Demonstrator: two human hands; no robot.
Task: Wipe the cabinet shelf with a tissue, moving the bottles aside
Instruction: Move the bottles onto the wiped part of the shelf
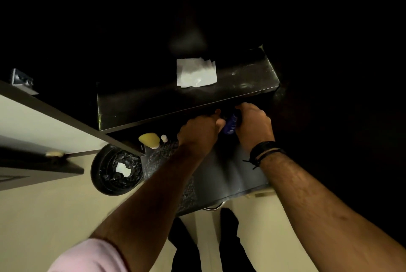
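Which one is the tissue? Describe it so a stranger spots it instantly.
Find the dark cabinet shelf that juts out above both hands. The tissue lies flat on its top surface, toward the right half, beyond the left hand and right hand. It is the only pale, square sheet on the shelf; the crumpled white scrap lower left sits inside the round bin instead.

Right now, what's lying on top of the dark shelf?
A white tissue lies flat on the shelf, with pale smears toward its right end. No bottles show on top. Both hands work below its front edge, and the space beneath is hidden.
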